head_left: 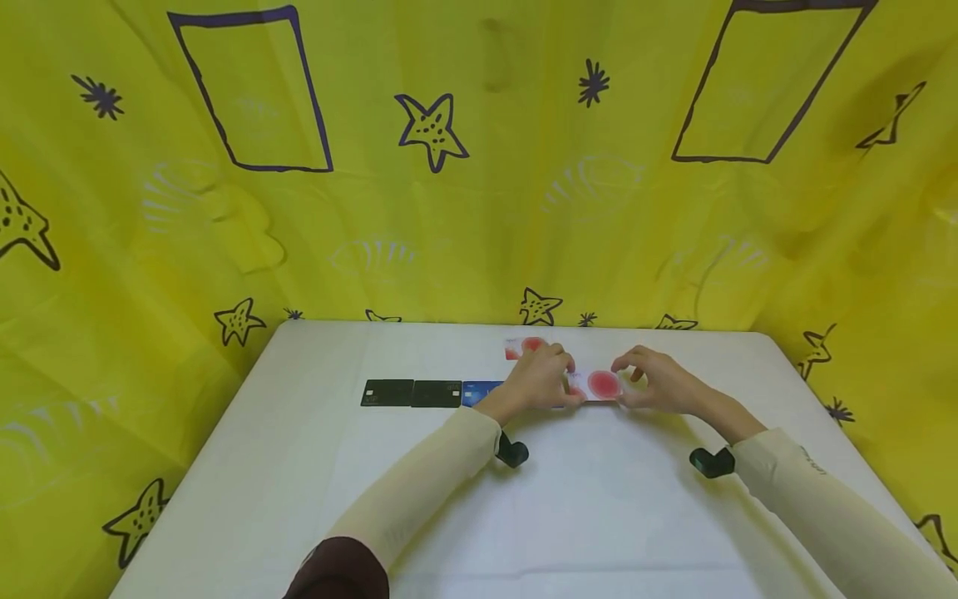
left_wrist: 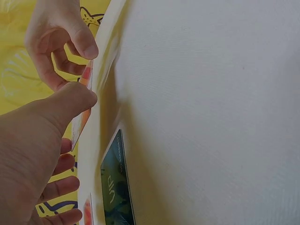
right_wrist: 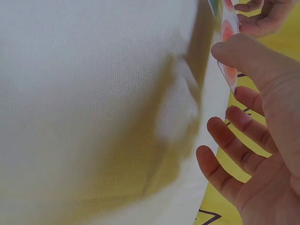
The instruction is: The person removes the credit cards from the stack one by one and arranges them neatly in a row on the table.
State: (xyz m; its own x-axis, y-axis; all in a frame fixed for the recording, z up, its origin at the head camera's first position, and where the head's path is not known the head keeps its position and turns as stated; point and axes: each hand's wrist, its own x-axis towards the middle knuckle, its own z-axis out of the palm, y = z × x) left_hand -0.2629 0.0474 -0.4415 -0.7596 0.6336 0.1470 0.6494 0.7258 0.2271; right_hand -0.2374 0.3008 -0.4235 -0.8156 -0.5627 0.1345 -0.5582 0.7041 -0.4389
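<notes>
A white card with a red circle [head_left: 604,384] is held just above the table between both hands. My left hand [head_left: 536,378] pinches its left end, the thumb on the near face and the fingers behind. At the other end, my right hand [head_left: 659,383] pinches it between thumb and index finger, the remaining fingers spread loosely. Under the left hand lies a blue card [head_left: 479,392], partly covered; in the left wrist view, a blue-green card [left_wrist: 115,183] with lettering lies below that hand. Another red-and-white card [head_left: 512,349] lies behind the left hand, partly hidden.
Two black cards, the left one [head_left: 387,393] and the right one [head_left: 437,394], lie end to end left of the blue card. All rest on a white-covered table [head_left: 599,516]. A yellow patterned curtain [head_left: 494,208] hangs behind the far edge and around the sides.
</notes>
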